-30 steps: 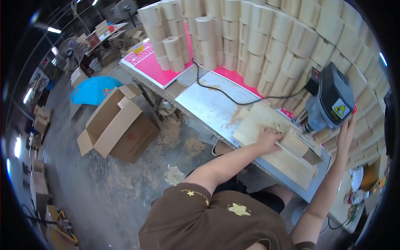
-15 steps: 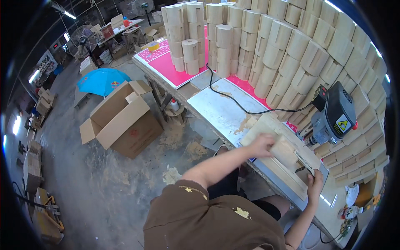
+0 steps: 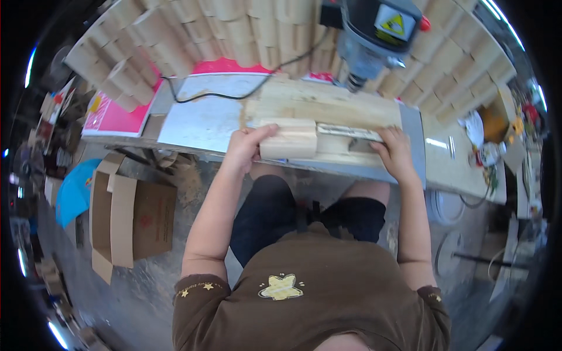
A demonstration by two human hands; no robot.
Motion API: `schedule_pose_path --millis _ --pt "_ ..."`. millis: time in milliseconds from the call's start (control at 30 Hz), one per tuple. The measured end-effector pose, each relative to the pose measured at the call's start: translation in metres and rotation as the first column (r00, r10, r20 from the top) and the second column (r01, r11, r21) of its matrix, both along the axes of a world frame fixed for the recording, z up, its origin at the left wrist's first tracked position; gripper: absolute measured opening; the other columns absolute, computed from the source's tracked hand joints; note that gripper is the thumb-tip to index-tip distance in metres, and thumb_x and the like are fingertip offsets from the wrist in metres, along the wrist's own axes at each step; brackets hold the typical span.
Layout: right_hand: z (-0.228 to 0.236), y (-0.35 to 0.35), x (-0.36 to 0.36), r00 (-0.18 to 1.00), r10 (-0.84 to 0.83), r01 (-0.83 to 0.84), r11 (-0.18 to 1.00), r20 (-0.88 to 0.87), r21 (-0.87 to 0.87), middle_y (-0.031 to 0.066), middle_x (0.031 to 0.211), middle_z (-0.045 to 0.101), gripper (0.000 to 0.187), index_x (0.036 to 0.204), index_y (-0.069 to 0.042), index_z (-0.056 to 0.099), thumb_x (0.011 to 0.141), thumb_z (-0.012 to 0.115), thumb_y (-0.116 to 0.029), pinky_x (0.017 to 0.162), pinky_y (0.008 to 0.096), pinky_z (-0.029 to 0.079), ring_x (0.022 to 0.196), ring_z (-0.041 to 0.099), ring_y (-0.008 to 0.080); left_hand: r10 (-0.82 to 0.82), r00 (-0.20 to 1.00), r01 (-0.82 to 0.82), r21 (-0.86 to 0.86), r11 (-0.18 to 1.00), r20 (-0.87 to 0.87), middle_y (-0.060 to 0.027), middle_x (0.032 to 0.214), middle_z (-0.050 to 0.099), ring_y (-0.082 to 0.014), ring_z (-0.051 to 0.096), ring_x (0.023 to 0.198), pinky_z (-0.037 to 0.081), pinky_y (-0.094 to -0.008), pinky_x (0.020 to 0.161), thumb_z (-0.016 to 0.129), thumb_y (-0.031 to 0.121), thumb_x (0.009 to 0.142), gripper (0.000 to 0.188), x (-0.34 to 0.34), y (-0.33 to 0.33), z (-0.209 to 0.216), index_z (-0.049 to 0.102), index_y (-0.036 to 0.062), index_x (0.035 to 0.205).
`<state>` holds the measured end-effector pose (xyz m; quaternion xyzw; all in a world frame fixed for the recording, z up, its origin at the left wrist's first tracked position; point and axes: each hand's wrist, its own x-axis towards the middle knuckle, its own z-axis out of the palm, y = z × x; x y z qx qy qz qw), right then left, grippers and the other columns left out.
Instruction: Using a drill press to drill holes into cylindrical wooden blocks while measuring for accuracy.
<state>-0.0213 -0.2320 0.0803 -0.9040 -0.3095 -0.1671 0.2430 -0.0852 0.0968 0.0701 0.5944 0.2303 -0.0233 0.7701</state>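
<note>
A pale wooden cylinder (image 3: 291,139) lies on its side on a wooden board (image 3: 357,109) at the bench's front. My left hand (image 3: 244,147) is closed round its left end, thumb on top. Against the right end of the cylinder lies a narrow pale bar (image 3: 348,132), and my right hand (image 3: 398,151) has its fingers and thumb closed on the bar's far right end. Beneath the bar is a small dark part that I cannot make out clearly. Behind and above the board hangs the grey head of a drill press (image 3: 374,44), its chuck pointing down, apart from the cylinder.
Stacked wooden cylinders (image 3: 246,35) form a wall behind the bench. A black cable (image 3: 219,95) crosses the white sheet (image 3: 193,120) on the left. An open cardboard box (image 3: 140,216) and a blue umbrella (image 3: 76,190) are at lower left. A bottle (image 3: 490,154) stands at right.
My view has swung round to face the bench squarely. My left hand now grips the cylinder's left end; my right hand stays at the bar's end.
</note>
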Motion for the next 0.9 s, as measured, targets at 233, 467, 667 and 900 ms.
schedule_pose_path --millis 233,467,667,900 --pt "0.002 -0.014 -0.002 0.999 -0.024 0.024 1.0 -0.041 0.005 0.0106 0.089 0.059 0.027 0.097 -0.005 0.06 0.072 0.067 -0.012 0.078 0.0394 0.043 0.088 0.052 0.0309 -0.148 0.988 0.15 0.048 0.987 -0.047 -0.0012 0.057 0.055 -0.005 0.043 0.042 0.029 -0.0206 0.039 0.073 0.033 0.076 0.035 0.023 -0.032 -0.002 0.06 0.0008 0.073" --pt "0.002 -0.014 -0.004 0.999 -0.028 0.029 0.999 -0.03 0.018 0.0105 0.089 0.059 0.03 0.098 -0.006 0.06 0.069 0.069 -0.01 0.077 0.0397 0.043 0.088 0.052 0.0312 -0.226 0.973 0.23 -0.12 0.966 0.039 0.001 0.065 0.053 -0.0057 0.044 0.05 0.037 -0.0205 0.046 0.067 0.039 0.083 0.037 0.03 -0.08 -0.013 0.054 0.0049 0.076" --pt "-0.002 -0.018 -0.006 0.996 -0.082 0.081 0.996 0.027 0.034 0.0101 0.087 0.059 0.036 0.1 -0.007 0.061 0.066 0.071 -0.008 0.076 0.0395 0.043 0.086 0.052 0.031 0.034 0.922 0.022 -0.14 0.99 0.386 -0.0054 0.089 0.057 -0.0121 0.056 0.078 0.046 -0.0251 0.069 0.069 0.027 0.082 0.037 0.023 -0.089 -0.035 0.052 0.0001 0.1" --pt "-0.008 -0.023 0.005 0.992 -0.121 0.12 0.992 0.023 0.039 0.0094 0.086 0.059 0.04 0.103 -0.007 0.061 0.065 0.072 -0.009 0.075 0.0396 0.044 0.085 0.052 0.0305 -0.365 0.724 -0.182 0.673 0.717 0.586 -0.0152 0.104 0.057 -0.0279 0.055 0.099 0.045 -0.0327 0.083 0.078 0.013 0.063 0.053 0.012 -0.095 -0.042 0.058 -0.0018 0.11"
